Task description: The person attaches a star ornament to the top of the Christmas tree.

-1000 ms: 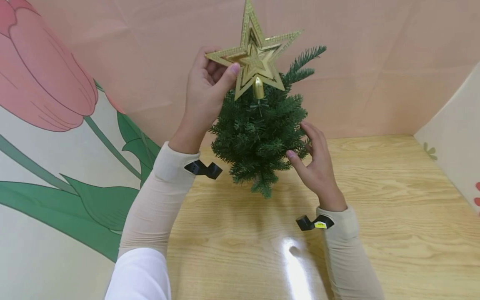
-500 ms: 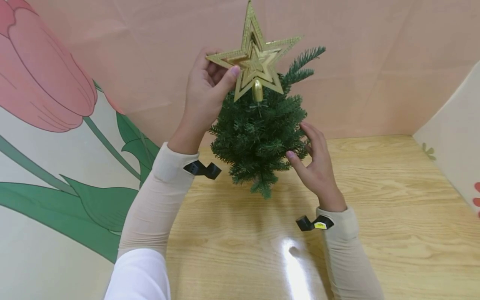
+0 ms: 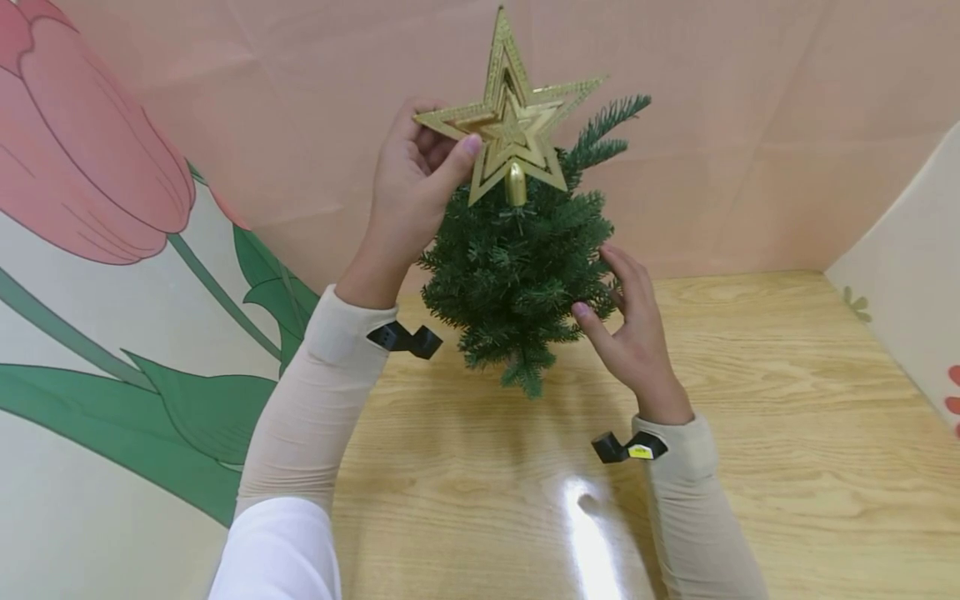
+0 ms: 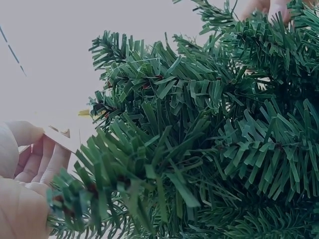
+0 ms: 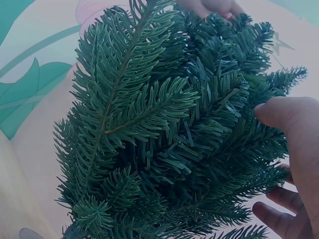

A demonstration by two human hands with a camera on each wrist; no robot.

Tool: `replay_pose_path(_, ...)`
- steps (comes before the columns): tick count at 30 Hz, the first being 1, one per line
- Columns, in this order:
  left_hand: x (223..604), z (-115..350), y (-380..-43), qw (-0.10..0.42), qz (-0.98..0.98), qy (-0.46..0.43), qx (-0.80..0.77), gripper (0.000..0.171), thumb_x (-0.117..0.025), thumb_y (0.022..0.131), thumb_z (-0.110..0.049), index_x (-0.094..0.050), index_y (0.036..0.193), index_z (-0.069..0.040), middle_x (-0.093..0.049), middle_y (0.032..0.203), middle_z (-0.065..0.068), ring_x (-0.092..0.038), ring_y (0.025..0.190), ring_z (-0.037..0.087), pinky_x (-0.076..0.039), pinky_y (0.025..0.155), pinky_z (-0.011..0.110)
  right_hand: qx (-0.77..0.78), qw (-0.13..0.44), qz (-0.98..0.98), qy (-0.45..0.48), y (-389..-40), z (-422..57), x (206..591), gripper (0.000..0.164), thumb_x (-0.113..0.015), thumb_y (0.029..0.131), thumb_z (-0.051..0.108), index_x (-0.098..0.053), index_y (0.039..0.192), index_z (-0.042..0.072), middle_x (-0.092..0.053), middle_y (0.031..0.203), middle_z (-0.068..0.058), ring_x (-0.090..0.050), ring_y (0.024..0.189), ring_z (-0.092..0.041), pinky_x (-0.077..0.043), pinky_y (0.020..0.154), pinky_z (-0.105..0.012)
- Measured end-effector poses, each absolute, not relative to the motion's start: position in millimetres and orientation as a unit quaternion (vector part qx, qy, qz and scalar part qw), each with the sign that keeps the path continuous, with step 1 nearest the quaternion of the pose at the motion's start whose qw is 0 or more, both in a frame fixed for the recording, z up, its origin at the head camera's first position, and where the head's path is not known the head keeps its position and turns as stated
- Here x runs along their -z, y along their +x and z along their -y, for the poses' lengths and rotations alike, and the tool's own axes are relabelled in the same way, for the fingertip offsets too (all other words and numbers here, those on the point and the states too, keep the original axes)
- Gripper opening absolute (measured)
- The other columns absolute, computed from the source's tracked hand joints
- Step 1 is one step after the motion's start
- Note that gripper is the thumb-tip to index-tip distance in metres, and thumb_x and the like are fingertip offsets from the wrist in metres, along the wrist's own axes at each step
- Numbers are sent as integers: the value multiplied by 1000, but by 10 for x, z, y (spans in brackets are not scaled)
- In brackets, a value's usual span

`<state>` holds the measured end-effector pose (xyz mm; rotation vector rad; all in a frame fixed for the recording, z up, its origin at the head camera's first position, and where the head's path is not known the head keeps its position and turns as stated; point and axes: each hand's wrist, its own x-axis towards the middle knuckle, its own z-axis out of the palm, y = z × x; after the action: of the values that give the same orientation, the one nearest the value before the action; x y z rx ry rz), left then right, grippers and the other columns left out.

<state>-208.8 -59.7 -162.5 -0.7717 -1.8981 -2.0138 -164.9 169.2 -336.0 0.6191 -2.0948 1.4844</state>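
A gold five-pointed star topper [image 3: 512, 129] with a small gold socket at its base stands upright over a small green artificial Christmas tree [image 3: 525, 275]. My left hand [image 3: 416, 179] pinches the star's left point, thumb in front and fingers behind. The socket overlaps the treetop sprigs in the head view. At the tree's right side, my right hand [image 3: 633, 321] rests with spread, loosely bent fingers at the branch tips. Dense branches [image 5: 164, 129] fill the right wrist view beside that hand. The left wrist view shows the star mostly hidden by needles. The tree's base is out of sight.
A light wood-grain table [image 3: 750, 400] lies under the tree. A pink backdrop [image 3: 735, 150] closes the rear, and a panel with a printed tulip [image 3: 97, 142] stands at the left. One long sprig [image 3: 611, 121] juts out at the upper right.
The star has come down slightly toward the treetop, still in my left hand's pinch. My right hand and the tree have stayed nearly still.
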Motion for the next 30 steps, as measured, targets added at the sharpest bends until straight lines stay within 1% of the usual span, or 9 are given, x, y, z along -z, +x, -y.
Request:
replay_pose_path(6,1613,599,-2076,135,660,-267,689,16,-58,95,2,-48,107,-4,-61,104,12,-60,91,24,-53,77,31,-545,245,769,227,-1648,-1694,3356,68,-66,91,2,-33,150,6,-26,152,-21,-27,140,-30,-31,104,-65)
replay_pose_path(15,1612,593,-2078,133,660,-272,687,16,-57,95,3,-48,107,-4,-60,103,12,-59,91,24,-52,76,31,-545,244,770,225,-1640,-1698,3350,68,-66,90,2,-33,150,5,-27,153,-18,-27,140,-29,-31,105,-65)
replay_pose_path(23,1627,601,-2092,132,663,-273,684,17,-57,95,3,-47,107,-3,-59,105,13,-59,94,25,-53,79,32,-543,247,769,230,-1644,-1698,3353,68,-66,91,2,-33,149,4,-27,152,-22,-27,140,-31,-31,104,-66)
replay_pose_path(30,1637,609,-2107,133,667,-276,679,17,-58,95,4,-47,106,-3,-59,104,12,-59,94,25,-52,79,32,-543,250,767,231,-1658,-1704,3365,67,-66,91,3,-33,149,4,-27,152,-21,-28,140,-29,-31,104,-66)
